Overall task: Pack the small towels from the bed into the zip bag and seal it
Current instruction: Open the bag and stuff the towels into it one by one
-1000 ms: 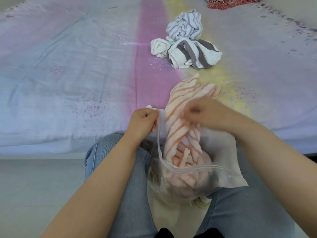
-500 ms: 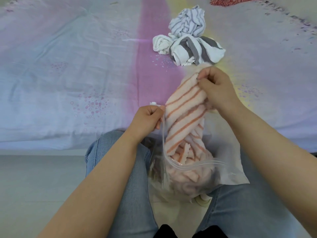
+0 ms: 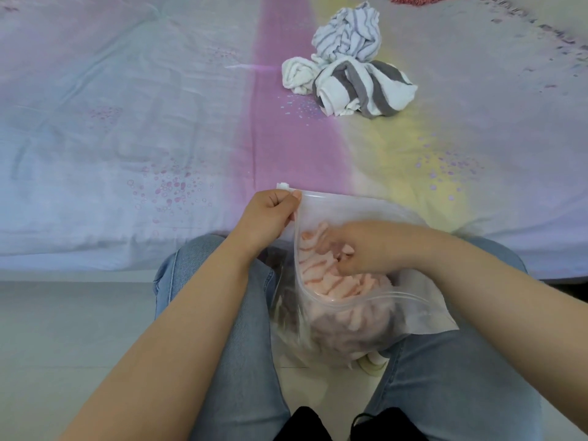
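The left hand [image 3: 270, 214] pinches the zip bag [image 3: 426, 316] rim at the bed's [image 3: 127, 122] near edge; the right hand [image 3: 362, 246], fingers curled, presses the orange-striped towel [image 3: 334, 284] inside.

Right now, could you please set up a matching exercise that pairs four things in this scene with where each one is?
Things:
1. orange-striped white towel
2. grey-and-white broad-striped towel
3. left hand
4. right hand

Places:
A. pinching the corner of the clear plastic zip bag at its open mouth
B. lying bunched on the pastel bed sheet
C. stuffed inside the bag
D. reaching into the bag, onto the towel there

Pairs: 1-C, 2-B, 3-A, 4-D
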`<action>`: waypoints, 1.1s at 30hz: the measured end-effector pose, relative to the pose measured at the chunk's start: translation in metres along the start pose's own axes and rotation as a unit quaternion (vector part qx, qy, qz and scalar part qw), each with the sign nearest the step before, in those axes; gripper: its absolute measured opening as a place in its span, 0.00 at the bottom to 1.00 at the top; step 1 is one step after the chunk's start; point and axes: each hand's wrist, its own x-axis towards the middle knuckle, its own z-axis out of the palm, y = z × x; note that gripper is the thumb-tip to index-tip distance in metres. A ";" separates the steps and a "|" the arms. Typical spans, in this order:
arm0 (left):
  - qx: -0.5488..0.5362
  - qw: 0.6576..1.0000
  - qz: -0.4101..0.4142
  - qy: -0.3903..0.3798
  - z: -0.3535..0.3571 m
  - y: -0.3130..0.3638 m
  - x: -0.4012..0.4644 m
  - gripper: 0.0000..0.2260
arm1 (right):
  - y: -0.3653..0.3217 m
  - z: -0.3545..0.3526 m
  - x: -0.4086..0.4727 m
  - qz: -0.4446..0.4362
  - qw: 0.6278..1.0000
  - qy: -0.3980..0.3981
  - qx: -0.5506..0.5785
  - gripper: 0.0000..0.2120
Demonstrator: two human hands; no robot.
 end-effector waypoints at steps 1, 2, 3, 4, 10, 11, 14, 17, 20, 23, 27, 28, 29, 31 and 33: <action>0.001 1.000 0.000 -0.003 0.000 0.001 0.000 0.24 | 0.005 -0.004 0.002 0.019 0.999 -0.035 -0.018 0.24; 0.003 1.000 0.001 -0.010 0.000 0.001 -0.001 0.24 | 0.006 -0.006 0.005 0.030 0.995 -0.092 -0.034 0.26; 0.004 1.000 0.004 -0.021 0.000 0.002 -0.002 0.23 | 0.005 -0.005 0.012 0.032 0.986 -0.154 -0.062 0.27; 0.007 0.999 0.007 -0.037 0.001 0.003 -0.004 0.23 | 0.004 -0.001 0.021 0.026 0.975 -0.205 -0.086 0.29; 0.026 0.996 0.020 -0.082 0.002 0.004 -0.008 0.23 | -0.007 0.045 0.073 0.012 0.950 -0.257 -0.174 0.31; 0.030 0.996 0.020 -0.079 0.001 0.004 -0.008 0.24 | -0.008 0.047 0.076 0.012 0.954 -0.253 -0.164 0.29; 0.044 0.998 0.006 -0.045 -0.003 0.002 -0.006 0.24 | -0.006 0.034 0.074 0.000 0.968 -0.240 -0.075 0.24; 0.055 0.998 -0.011 -0.002 -0.006 0.001 0.000 0.20 | 0.005 0.005 0.055 0.008 0.983 -0.181 0.016 0.20; 0.066 0.997 -0.031 0.026 -0.005 -0.001 0.005 0.18 | 0.020 -0.027 0.032 -0.005 0.991 -0.097 0.096 0.12; 0.053 0.997 -0.040 0.040 0.000 -0.002 0.010 0.21 | 0.029 -0.056 0.020 -0.029 0.982 -0.050 0.181 0.09; 0.038 0.998 -0.022 0.053 0.005 0.000 0.013 0.20 | 0.048 -0.088 0.060 0.011 0.917 0.248 0.312 0.06; 0.039 0.998 -0.014 0.053 0.006 0.001 0.013 0.20 | 0.057 -0.096 0.079 0.027 0.893 0.333 0.302 0.07; 0.039 0.998 -0.009 0.052 0.006 0.002 0.013 0.20 | 0.072 -0.106 0.100 0.048 0.875 0.396 0.273 0.08; 0.028 0.998 -0.005 0.051 0.006 0.002 0.013 0.21 | 0.097 -0.124 0.132 0.096 0.866 0.435 0.228 0.11; 0.023 0.998 -0.009 0.050 0.005 0.002 0.015 0.20 | 0.122 -0.140 0.152 0.121 0.863 0.441 0.213 0.11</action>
